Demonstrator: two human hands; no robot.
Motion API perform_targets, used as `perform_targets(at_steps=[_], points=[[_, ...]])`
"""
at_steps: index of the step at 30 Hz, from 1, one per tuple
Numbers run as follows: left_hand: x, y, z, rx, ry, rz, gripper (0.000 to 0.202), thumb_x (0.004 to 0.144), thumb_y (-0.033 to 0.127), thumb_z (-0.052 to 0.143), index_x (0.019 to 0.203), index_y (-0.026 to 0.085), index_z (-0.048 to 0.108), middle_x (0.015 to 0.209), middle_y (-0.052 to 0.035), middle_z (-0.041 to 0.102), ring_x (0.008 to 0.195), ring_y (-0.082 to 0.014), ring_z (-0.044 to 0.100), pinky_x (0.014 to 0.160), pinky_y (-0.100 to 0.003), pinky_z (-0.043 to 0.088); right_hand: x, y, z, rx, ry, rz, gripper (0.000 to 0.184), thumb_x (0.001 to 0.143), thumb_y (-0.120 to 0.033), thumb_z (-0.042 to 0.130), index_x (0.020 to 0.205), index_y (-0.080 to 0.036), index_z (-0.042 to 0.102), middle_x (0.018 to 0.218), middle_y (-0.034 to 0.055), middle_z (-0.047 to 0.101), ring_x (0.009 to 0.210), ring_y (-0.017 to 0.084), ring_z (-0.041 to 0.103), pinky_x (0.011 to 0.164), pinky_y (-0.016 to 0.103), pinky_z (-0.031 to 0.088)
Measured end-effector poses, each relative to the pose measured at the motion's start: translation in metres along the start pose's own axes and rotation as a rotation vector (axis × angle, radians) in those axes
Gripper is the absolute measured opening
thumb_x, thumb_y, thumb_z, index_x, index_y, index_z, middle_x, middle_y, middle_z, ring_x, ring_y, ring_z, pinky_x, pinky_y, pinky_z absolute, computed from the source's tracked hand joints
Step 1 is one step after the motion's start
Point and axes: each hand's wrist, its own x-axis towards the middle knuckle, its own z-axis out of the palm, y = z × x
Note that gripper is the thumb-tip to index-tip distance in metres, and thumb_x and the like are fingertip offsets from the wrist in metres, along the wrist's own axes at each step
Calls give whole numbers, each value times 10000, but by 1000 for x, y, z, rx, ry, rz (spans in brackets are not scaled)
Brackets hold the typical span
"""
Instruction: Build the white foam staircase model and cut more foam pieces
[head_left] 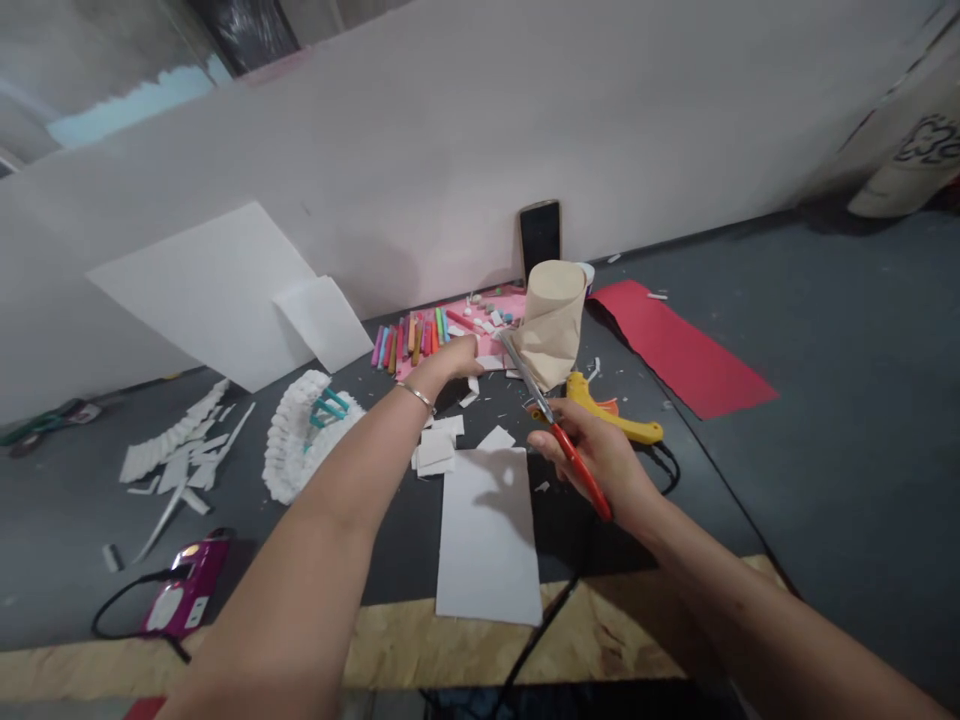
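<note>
My right hand [600,455] is wrapped around a pair of scissors [579,468] with red handles. Their metal blades point up and away, in front of a crumpled beige paper roll [553,325]. My left hand [456,357] reaches over the near edge of a pink sheet [409,368] strewn with small scraps. A small white piece [470,392] shows just below it; its fingers are mostly hidden, so I cannot tell if they hold anything. Between my arms lie a blank white card [489,540] and a stack of small white squares [436,450].
A yellow glue gun [619,415] with a black cord lies beside my right hand. Coloured sticks [409,340] line the pink sheet. A fluffy white piece [289,440], red sheet [675,345], leaning phone [540,238], white boards [217,290] and magenta device [187,585] surround the work.
</note>
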Motion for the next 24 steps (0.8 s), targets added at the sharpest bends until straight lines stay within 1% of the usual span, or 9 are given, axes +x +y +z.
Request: perform_targets(at_steps=[4, 7, 9, 11, 14, 16, 19, 21, 24], points=[[-28, 3, -26, 89, 91, -25, 225, 604, 115, 723, 769, 161, 576, 669, -27, 573, 696, -210, 562, 638, -308, 362, 3, 4, 0, 154, -12, 17, 462, 814, -590, 629, 1074, -213, 567, 615, -46, 533, 424, 120, 511, 399, 238, 417], [-73, 9, -33, 87, 175, -4, 257, 719, 221, 681, 936, 173, 552, 738, -20, 585, 710, -194, 560, 642, -300, 361, 5, 4, 0, 214, 6, 8, 419, 852, -580, 586, 1065, -222, 538, 664, -32, 581, 462, 119, 549, 424, 228, 428], [-110, 16, -26, 15, 182, 89, 278, 759, 296, 665, 976, 189, 530, 734, 0, 579, 694, -182, 560, 642, -294, 369, 5, 3, 1, 250, 9, -7, 402, 865, -559, 573, 1080, -224, 515, 742, -4, 627, 547, 134, 601, 483, 238, 463], [-146, 26, -10, -61, 117, 146, 276, 788, 316, 637, 1002, 197, 511, 712, 14, 570, 660, -175, 548, 618, -288, 362, 4, 2, 2, 266, 1, -29, 395, 856, -525, 591, 1096, -226, 497, 825, 19, 652, 668, 160, 647, 576, 264, 504], [-182, 39, 16, -128, 43, 193, 250, 820, 311, 608, 1022, 209, 501, 721, 19, 585, 672, -173, 549, 614, -281, 351, 1, -1, 4, 222, -16, -37, 399, 823, -461, 635, 1120, -231, 500, 854, 15, 641, 750, 176, 646, 650, 287, 514], [-193, 43, 29, -151, 32, 194, 226, 817, 281, 609, 1003, 212, 501, 701, 30, 569, 666, -170, 543, 613, -276, 345, 0, -1, 5, 194, -27, -27, 400, 810, -422, 643, 1134, -230, 508, 825, 1, 620, 714, 163, 614, 632, 279, 500], [-194, 39, 38, -239, 67, 157, 240, 802, 280, 640, 1002, 215, 525, 692, 42, 561, 645, -156, 538, 612, -267, 359, 2, 0, 7, 196, -19, -18, 387, 798, -368, 637, 1135, -226, 510, 835, 1, 613, 723, 160, 597, 661, 286, 498], [-192, 34, 41, -388, 128, 118, 263, 800, 329, 664, 1011, 219, 552, 705, 41, 564, 626, -140, 543, 588, -253, 383, 4, 2, 6, 200, 13, -17, 376, 779, -344, 644, 1111, -228, 509, 858, 11, 621, 755, 171, 608, 690, 300, 503], [-189, 25, 43, -704, 236, 8, 293, 795, 417, 669, 985, 210, 586, 726, 33, 570, 507, -101, 524, 456, -224, 387, 7, 3, 4, 199, 63, -12, 395, 756, -335, 660, 1105, -238, 503, 861, 14, 625, 763, 184, 621, 683, 311, 502]])
